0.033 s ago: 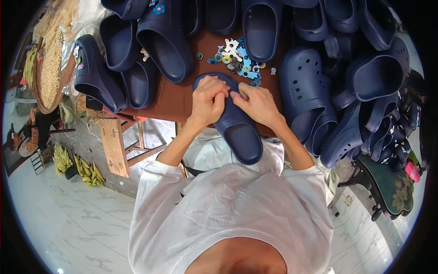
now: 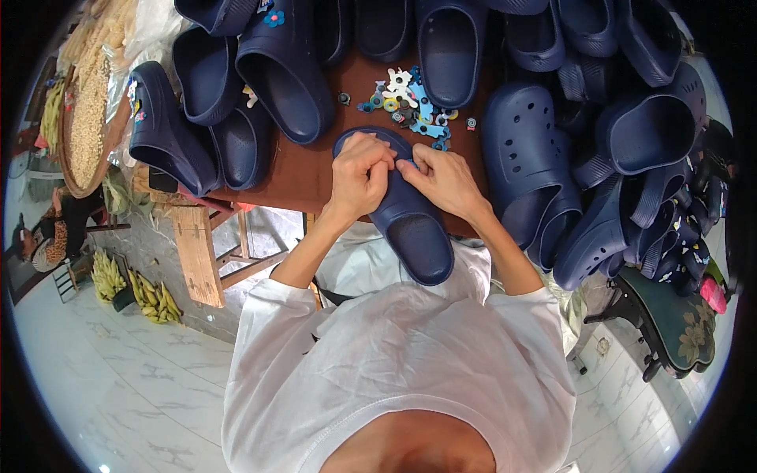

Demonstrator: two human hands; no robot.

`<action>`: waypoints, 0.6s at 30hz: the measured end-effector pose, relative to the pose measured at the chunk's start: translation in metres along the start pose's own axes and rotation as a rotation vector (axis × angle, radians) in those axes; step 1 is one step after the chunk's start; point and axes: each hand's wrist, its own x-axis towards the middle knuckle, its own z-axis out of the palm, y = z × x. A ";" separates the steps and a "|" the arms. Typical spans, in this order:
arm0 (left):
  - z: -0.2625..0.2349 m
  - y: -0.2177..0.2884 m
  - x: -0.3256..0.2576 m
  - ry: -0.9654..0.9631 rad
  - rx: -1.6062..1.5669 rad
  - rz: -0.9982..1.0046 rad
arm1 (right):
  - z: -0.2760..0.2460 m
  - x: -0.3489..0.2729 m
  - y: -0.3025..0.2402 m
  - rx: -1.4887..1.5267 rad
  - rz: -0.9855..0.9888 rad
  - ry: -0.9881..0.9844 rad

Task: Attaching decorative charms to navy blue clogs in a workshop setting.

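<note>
A dark blue clog [image 2: 412,240] lies at the table's near edge, its toe on the tabletop and its heel toward my lap. My left hand [image 2: 359,175] is closed over the clog's upper, fingers curled in at the toe part. From the other side my right hand [image 2: 446,181] grips the same upper, its thumb and bent fingers close to the left hand. Whatever may sit between the fingertips is hidden. Just beyond the toe is a small heap of colourful shoe charms [image 2: 410,101] in white, light blue, black and yellow.
Several blue clogs [image 2: 285,75] crowd the far side of the brown table [image 2: 303,177]. More clogs [image 2: 530,142] pile up on the right. A wooden stool [image 2: 197,256] stands to the left, with bananas [image 2: 154,298] on the floor and a tray of pale grains [image 2: 87,126] beyond.
</note>
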 end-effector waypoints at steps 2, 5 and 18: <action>0.000 0.001 0.000 -0.001 0.002 0.009 | 0.002 0.000 0.005 0.063 0.023 -0.007; 0.001 0.000 0.000 0.005 -0.003 0.023 | -0.003 0.006 0.006 0.142 0.076 -0.077; -0.002 -0.005 0.000 -0.012 -0.053 -0.017 | 0.009 -0.008 -0.039 0.110 -0.102 0.063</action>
